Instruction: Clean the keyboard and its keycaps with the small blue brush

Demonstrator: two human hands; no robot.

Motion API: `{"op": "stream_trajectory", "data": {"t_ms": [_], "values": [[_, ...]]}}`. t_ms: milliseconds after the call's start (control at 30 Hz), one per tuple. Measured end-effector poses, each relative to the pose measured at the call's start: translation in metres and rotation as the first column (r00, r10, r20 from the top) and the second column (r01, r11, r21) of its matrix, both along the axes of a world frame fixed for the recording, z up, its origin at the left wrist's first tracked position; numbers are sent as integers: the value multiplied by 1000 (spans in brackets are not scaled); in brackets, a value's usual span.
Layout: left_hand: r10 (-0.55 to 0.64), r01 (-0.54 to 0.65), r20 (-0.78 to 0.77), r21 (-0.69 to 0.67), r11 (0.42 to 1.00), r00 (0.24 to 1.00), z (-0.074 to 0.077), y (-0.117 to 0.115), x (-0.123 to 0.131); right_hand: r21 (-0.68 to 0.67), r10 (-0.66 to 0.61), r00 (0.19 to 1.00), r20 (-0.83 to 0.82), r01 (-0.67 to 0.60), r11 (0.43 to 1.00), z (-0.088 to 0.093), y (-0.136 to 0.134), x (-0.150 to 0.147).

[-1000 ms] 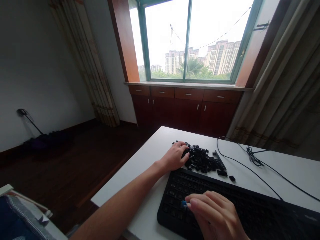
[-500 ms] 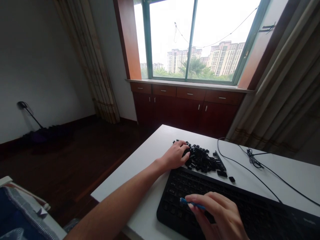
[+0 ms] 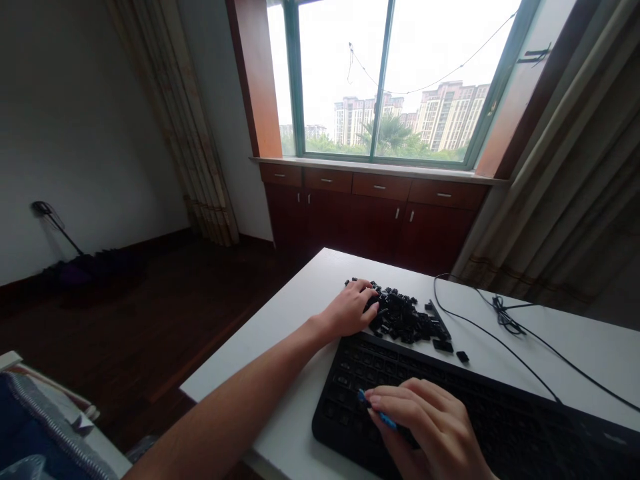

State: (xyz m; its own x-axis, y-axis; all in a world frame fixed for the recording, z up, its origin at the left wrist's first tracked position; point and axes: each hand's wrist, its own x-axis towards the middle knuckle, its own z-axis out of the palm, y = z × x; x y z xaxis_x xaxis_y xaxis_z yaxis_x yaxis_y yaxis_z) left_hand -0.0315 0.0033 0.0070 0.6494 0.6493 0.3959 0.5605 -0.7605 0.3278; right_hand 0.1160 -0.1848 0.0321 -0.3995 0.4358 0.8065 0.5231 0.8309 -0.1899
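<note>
A black keyboard [image 3: 500, 413] lies on the white table [image 3: 300, 300] near its front edge. Behind it sits a pile of loose black keycaps [image 3: 407, 319]. My left hand [image 3: 350, 310] reaches into the pile's left side, fingers curled among the keycaps; what it holds, if anything, is hidden. My right hand [image 3: 427, 430] rests over the keyboard's left part, fingers closed around a thin blue tool [image 3: 373, 408] whose tip points at the keys.
A black cable [image 3: 505, 320] loops across the table behind the keyboard. A single keycap [image 3: 463, 357] lies apart by the pile. Wooden cabinets [image 3: 370, 213] under a window stand beyond the table. Curtains hang at both sides. Dark floor lies to the left.
My right hand has turned the blue tool, its tip now lower on the keyboard's left keys. My left hand stays in the keycap pile.
</note>
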Motion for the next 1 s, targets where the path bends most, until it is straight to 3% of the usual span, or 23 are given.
{"op": "stream_trajectory", "data": {"t_ms": [367,667,1000], "values": [[7,-7,-8,-12,1000,1000,2,0,1,46,1,1000,-2,-1,999,-1,-2,-1],[1,-1,0,-25,1000,1000,3,-1,2,-15,-27,999,-17,27,1000,3,-3,-1],[6,-6,0,-6,1000,1000,1,0,3,14,-6,997,79,5,1000,5,-3,6]]}}
